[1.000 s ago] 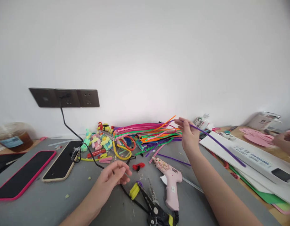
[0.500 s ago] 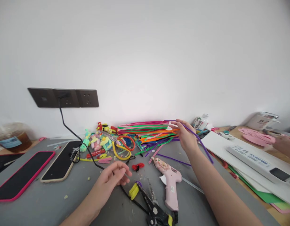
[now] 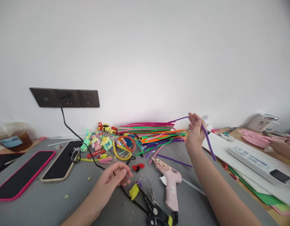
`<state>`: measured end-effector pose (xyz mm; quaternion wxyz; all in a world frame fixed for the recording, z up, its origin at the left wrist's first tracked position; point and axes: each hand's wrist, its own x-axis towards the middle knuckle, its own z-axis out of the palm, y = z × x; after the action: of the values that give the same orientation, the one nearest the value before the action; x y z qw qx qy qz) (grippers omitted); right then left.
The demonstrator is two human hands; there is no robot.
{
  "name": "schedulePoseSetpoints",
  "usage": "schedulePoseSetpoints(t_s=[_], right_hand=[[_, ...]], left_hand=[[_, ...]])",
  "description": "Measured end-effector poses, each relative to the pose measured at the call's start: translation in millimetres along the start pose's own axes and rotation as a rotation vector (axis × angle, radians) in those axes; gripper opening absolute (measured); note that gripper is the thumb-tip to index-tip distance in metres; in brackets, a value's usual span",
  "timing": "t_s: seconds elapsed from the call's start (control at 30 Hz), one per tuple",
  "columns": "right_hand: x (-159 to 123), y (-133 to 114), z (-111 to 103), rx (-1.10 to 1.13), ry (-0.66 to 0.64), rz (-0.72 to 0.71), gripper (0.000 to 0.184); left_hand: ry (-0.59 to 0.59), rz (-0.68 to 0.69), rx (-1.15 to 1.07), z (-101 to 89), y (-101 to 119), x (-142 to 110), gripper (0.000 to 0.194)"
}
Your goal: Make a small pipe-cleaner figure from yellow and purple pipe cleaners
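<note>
My right hand [image 3: 196, 133] is closed on a purple pipe cleaner [image 3: 209, 143], raised near the wall at the right end of the pile. One end of that pipe cleaner droops to the right of the hand; the other stretches left toward the bundle of coloured pipe cleaners [image 3: 147, 129]. Over the grey mat my left hand [image 3: 116, 175] hovers with loosely curled fingers and nothing visible in it. Close to it lie black-handled scissors [image 3: 149, 202], a yellow folded piece [image 3: 134, 191] and a small red and black piece [image 3: 137, 167]. A pink glue gun [image 3: 171, 185] rests between my arms.
Two phones [image 3: 24, 175] lie at left, near a lidded cup [image 3: 13, 138]. A black cord [image 3: 69, 127] runs from the wall socket [image 3: 65, 97]. White sheets [image 3: 220, 147], a long white box [image 3: 255, 161] and a mug [image 3: 262, 122] are at right, with another person's hand [image 3: 282, 147].
My right hand has moved right and slightly up, drawing the purple pipe cleaner away from the bundle. My left hand has stayed almost still. The other person's hand has shifted left.
</note>
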<state>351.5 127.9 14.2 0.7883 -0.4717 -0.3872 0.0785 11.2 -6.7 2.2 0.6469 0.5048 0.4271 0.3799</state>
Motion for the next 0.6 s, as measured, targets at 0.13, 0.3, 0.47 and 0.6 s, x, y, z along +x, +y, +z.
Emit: schedulePoseSetpoints(t_s=[0.13, 0.3, 0.47, 0.6], right_hand=[[1, -4, 1, 0.087, -0.042, 0.002, 0.041], [12, -3, -3, 0.384, -0.009, 0.226, 0.031], [16, -1, -6, 0.350, -0.124, 0.363, 0.040], [9, 0, -6, 0.216, -0.254, 0.402, 0.044]], left_hand=[[0.006, -0.003, 0.000, 0.8, 0, -1, 0.043], [0.012, 0.005, 0.010, 1.5, 2, 0, 0.045], [0.008, 0.000, 0.015, 1.4, 1, 0, 0.044], [0.001, 0.006, 0.008, 0.9, 1, 0, 0.044]])
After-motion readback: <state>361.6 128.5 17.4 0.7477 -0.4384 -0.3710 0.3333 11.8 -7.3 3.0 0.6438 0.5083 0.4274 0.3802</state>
